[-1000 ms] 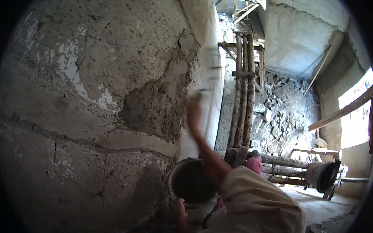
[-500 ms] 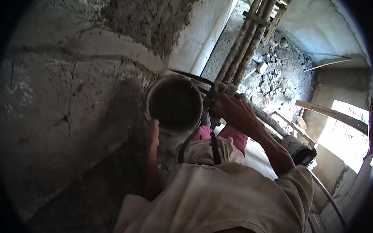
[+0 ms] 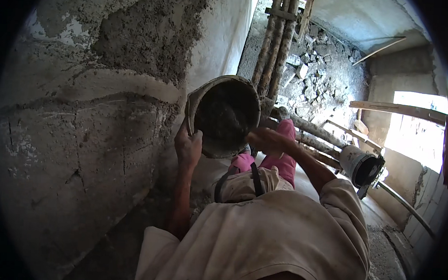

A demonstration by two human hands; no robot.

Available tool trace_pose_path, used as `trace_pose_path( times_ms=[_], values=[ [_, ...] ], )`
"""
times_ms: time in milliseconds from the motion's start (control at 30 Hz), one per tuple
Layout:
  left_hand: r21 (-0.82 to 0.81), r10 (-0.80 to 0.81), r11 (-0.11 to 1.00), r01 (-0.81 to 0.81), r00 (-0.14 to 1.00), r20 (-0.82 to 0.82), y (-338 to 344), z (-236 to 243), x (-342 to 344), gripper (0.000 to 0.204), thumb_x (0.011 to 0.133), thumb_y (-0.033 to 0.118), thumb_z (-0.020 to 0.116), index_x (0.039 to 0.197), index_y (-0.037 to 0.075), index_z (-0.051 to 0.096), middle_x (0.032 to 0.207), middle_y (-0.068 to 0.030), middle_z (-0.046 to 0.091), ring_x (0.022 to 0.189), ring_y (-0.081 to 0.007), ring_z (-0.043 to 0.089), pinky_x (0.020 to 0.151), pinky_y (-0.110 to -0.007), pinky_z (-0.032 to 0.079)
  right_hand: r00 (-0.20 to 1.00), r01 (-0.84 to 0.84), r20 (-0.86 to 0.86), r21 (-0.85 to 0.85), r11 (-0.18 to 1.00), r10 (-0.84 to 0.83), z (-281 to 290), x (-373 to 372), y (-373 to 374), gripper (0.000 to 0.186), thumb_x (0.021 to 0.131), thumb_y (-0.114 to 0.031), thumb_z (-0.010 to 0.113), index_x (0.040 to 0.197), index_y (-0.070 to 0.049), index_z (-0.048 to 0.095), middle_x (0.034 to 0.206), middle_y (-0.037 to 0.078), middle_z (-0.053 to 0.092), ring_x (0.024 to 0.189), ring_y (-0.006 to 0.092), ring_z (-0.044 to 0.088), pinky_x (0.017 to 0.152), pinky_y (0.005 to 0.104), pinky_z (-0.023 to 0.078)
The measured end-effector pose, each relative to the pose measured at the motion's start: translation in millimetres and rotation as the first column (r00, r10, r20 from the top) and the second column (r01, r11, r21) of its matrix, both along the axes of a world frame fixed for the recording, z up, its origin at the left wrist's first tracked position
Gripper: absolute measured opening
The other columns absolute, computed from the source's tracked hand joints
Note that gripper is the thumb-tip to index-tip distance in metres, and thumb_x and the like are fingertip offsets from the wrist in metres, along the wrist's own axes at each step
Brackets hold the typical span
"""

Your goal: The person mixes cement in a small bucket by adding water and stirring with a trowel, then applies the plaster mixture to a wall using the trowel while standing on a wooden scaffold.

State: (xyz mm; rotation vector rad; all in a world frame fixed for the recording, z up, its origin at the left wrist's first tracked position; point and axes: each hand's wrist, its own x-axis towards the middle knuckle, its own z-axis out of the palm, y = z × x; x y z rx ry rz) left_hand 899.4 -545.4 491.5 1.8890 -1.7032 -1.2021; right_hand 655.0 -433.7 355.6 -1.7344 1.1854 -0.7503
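Note:
A round bucket (image 3: 191, 100) tilts in front of me beside the wall, its mouth facing up. Dark, wet-looking mortar (image 3: 218, 103) sits inside it, hard to make out in the shade. My left hand (image 3: 188, 147) grips the bucket at its lower left side, thumb toward the rim. At the right rim is my right hand (image 3: 263, 140), closed on the trowel. A smeared grey shape inside the bucket appears to be the trowel's blade (image 3: 230, 115); its handle is hidden by my fingers.
A rough, partly plastered wall (image 3: 86, 135) rises at the left, with a dark coarse patch (image 3: 143, 36). Wooden poles (image 3: 276, 48) run ahead and to the right. Rubble (image 3: 310, 69) lies below them. A second bucket (image 3: 354, 162) stands at the right, near a plank (image 3: 397, 110).
The bucket has come up and right, its mouth tilted more. My right hand has brought the trowel from above the rim down into the bucket. The view has shifted slightly.

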Motion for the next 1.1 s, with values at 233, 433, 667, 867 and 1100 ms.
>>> trace_pose_path(
  times_ms=[233,433,667,867,1100],
  values=[
    [-0.014,-0.120,0.993,0.120,0.993,0.013,-6.1,-17.5,19.1,0.052,0.083,0.008,0.056,0.134,0.002,0.052,0.112,-0.0168,0.066,0.099,-0.0266,0.064,0.090,-0.037,0.048,0.890,-0.130,0.376,0.749,0.649,-0.256,53.7,51.6,10.0,0.042,0.099,-0.047,0.048,0.105,-0.006,0.059,0.077,0.005,0.057,0.065,0.0137,0.058,0.060,0.0314,0.049],
    [0.213,0.255,0.940,-0.266,0.964,0.078,-16.5,-27.3,-3.1,0.051,0.075,0.004,0.059,0.124,-0.006,0.055,0.111,-0.0144,0.065,0.098,-0.0268,0.062,0.089,-0.037,0.047,0.872,-0.011,0.326,0.757,0.653,-0.364,40.0,26.4,12.6,0.041,0.100,-0.044,0.049,0.103,-0.004,0.058,0.076,0.004,0.056,0.064,0.0125,0.058,0.057,0.0305,0.048],
    [0.319,0.472,0.865,-0.388,0.845,-0.252,-38.0,-71.6,1.2,0.064,0.068,0.017,0.072,0.126,-0.001,0.050,0.123,-0.0120,0.055,0.106,-0.0233,0.054,0.082,-0.040,0.047,0.565,0.028,0.504,0.780,0.625,-0.654,98.5,0.8,-17.6,0.037,0.101,-0.045,0.047,0.105,-0.009,0.056,0.075,0.002,0.054,0.054,0.0091,0.049,0.047,0.0264,0.042],
    [0.270,0.678,0.725,-0.633,0.724,-0.125,-41.2,-76.2,8.0,0.054,0.071,0.003,0.063,0.124,0.000,0.053,0.116,-0.0102,0.059,0.101,-0.0247,0.058,0.087,-0.037,0.047,0.245,0.612,0.519,0.573,0.545,-0.819,183.0,-60.5,-56.3,0.037,0.100,-0.041,0.048,0.115,-0.007,0.051,0.076,0.004,0.055,0.053,0.0102,0.051,0.045,0.0250,0.042],
    [0.314,0.721,0.594,-0.741,0.663,0.201,20.4,-98.2,101.8,0.067,0.070,0.013,0.066,0.135,0.008,0.048,0.105,-0.0067,0.056,0.071,-0.0189,0.052,0.045,-0.036,0.037,0.061,0.956,0.598,-0.266,-0.127,-0.799,164.6,-125.2,-246.3,0.022,0.097,-0.015,0.055,0.114,-0.005,0.044,0.078,0.002,0.050,0.059,0.0118,0.049,0.057,0.0260,0.046]
  ],
)
